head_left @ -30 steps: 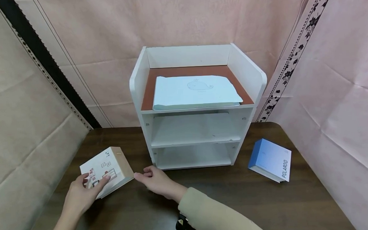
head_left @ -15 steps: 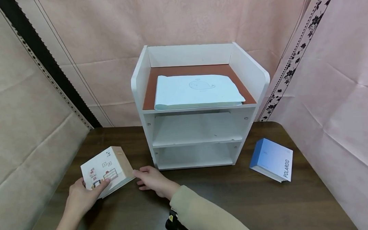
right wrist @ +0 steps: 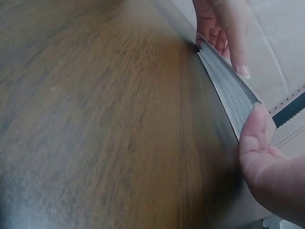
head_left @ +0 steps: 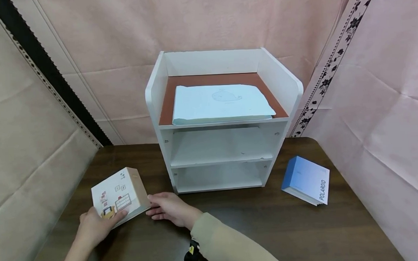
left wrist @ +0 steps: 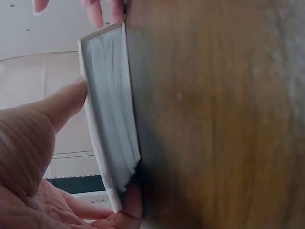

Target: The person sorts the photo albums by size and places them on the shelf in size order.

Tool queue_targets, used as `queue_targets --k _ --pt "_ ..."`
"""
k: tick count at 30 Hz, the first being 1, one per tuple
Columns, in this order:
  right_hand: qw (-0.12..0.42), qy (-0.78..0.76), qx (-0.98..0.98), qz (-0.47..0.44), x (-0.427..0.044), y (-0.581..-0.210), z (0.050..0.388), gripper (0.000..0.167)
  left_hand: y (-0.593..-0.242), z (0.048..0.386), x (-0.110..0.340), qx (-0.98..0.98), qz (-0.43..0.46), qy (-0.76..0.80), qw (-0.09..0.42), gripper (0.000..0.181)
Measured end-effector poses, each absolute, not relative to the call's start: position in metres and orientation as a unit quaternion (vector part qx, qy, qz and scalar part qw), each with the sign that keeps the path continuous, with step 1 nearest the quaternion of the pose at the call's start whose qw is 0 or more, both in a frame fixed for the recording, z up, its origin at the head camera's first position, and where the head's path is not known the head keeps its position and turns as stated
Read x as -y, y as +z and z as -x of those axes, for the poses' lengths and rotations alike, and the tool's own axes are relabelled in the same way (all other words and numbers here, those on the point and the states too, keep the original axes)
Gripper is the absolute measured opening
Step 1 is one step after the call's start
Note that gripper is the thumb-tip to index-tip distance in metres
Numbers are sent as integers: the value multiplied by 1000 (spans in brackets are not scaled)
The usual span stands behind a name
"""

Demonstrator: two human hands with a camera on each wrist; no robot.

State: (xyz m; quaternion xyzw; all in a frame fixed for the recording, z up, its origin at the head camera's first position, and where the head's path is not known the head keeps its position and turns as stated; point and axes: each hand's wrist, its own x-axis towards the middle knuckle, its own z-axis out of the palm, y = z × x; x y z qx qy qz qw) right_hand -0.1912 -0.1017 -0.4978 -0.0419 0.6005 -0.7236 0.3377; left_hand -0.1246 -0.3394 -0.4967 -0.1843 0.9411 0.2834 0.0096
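1. White-covered thick book [head_left: 115,197] with a tan spine and small printed pictures lies low on or just over the brown wooden tabletop [head_left: 304,235], towards 8 o'clock from the white open shelf unit [head_left: 220,147]; 12 o'clock points away from the person. Whether its whole underside touches the wood, I cannot tell.
2. Its spine runs roughly from 11 to 5 o'clock on the right side; the long axis seems to follow it, though foreshortening makes this a judgement.
3. From the left hand [head_left: 97,229], the book sits at 1 to 2 o'clock. That hand grasps it at the near-left corner, thumb on the cover, fingers underneath.
4. From the right hand [head_left: 174,210], the book sits at 9 to 10 o'clock. That hand touches the spine's near corner; whether its fingers close round it is hidden.
5. Both hands are at the book, but the left has the surer hold, and the right is nearer the shelf unit.
6. Any next move turns, I judge, on the slanted spine: it faces about 2 o'clock, where the shelf unit stands.
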Motion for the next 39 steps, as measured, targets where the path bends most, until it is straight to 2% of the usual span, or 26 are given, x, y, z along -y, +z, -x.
queue_targets --k 7,11,15,23,26,32,36,39 --pt "339 -695 -633 35 99 -500 189 37 -495 119 344 -941 164 291 53 88" --pt "334 -674 -659 33 99 -498 186 37 -496 113 341 -922 159 348 65 74" --pt "333 -662 -670 33 100 -497 181 33 -497 105 338 -892 180 406 80 71" --pt "298 -641 -701 95 101 -492 174 26 -498 97 331 -881 165 439 70 63" --pt "305 -659 -676 128 104 -488 171 23 -499 96 326 -876 161 450 72 66" --pt "263 -671 -674 162 109 -485 165 30 -496 93 320 -874 160 453 68 94" --pt "231 -657 -695 179 100 -476 160 33 -493 90 321 -856 122 500 50 78" --pt "225 -660 -692 187 88 -471 157 34 -490 87 321 -811 87 576 59 56"
